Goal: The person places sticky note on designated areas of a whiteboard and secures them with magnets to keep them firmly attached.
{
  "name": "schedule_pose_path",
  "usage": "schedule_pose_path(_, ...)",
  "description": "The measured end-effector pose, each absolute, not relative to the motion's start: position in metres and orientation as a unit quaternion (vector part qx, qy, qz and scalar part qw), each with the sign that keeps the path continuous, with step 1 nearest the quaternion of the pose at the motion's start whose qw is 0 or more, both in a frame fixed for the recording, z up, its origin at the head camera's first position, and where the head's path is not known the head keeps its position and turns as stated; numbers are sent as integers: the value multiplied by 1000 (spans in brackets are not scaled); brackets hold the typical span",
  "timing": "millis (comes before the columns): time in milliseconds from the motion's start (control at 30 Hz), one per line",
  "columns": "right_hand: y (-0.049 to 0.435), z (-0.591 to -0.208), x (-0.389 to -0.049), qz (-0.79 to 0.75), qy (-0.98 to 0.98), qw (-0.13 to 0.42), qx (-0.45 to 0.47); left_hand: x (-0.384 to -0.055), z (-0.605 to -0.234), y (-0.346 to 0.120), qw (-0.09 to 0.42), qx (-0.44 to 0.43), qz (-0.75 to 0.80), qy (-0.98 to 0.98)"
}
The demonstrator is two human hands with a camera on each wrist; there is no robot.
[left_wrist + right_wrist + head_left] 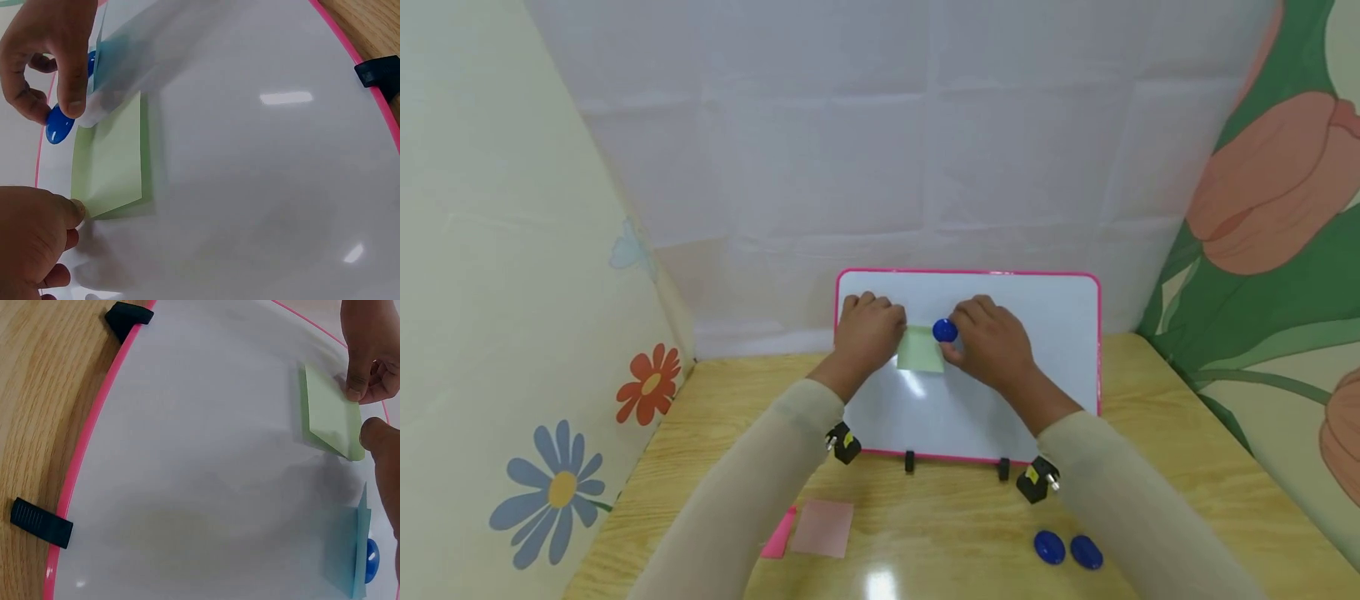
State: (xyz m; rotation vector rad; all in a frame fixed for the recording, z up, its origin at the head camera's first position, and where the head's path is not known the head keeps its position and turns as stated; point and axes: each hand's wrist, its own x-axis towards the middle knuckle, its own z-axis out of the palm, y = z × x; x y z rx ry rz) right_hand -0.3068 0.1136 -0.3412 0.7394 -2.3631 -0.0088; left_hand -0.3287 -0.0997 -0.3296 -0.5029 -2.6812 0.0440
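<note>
A light green sticky note [919, 350] lies against a pink-framed whiteboard [955, 421], its lower part standing off the surface. My left hand [871, 329] pinches the note's upper left corner between thumb and finger, as the right wrist view shows. In my right hand [992, 343] is a round blue magnet [59, 125], gripped between thumb and fingers beside the note's upper right corner. A blue sticky note [361, 550] hangs further right under another blue magnet [372, 559]; my right hand hides both in the head view.
On the wooden table [940, 517], a pink sticky note [823, 528] and a brighter pink one [780, 533] lie front left, the latter partly behind my left sleeve. Two blue magnets [1049, 547] lie front right. Black clips [910, 462] hold the board's lower edge.
</note>
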Motion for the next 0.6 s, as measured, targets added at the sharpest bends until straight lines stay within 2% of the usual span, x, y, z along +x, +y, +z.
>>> schedule_pose_path(600,102,-349,-320,-11,-911,311,270,-329,-334,-94,215,-179,25,-960)
